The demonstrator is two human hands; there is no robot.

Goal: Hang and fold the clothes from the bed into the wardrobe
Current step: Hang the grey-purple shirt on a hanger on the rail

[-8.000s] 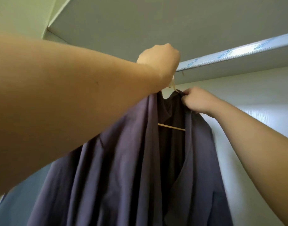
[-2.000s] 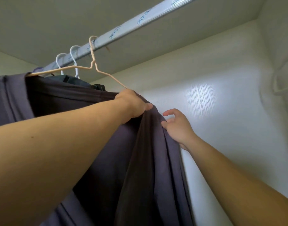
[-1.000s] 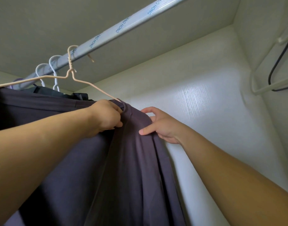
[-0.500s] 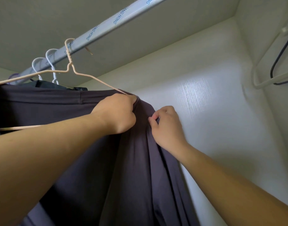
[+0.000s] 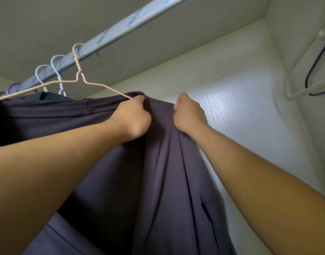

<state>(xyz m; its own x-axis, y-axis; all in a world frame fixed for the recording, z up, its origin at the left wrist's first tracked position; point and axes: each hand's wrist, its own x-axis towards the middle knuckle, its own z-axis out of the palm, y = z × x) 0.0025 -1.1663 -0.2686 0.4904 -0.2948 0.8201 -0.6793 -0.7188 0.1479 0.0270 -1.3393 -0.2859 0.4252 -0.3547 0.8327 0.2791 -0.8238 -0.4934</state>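
Purple-grey garment (image 5: 167, 172) on a thin wire hanger (image 5: 79, 78), both hands at its right shoulder.

The smooth, softly creased cloth drapes in long folds from the cream twisted-wire hanger, which hooks over the ribbed metal rail (image 5: 121, 32) (blue lettering runs along it) under the wardrobe's top. The left hand (image 5: 132, 118) pinches fabric with curled fingers at the hanger's right end. The right hand (image 5: 188, 115), just beside it, curls its fingers into the cloth.

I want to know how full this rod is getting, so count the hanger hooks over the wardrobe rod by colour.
Beige hook: 1
White hooks: 2
Lilac hook, far left and only partly seen: 1
Total: 4
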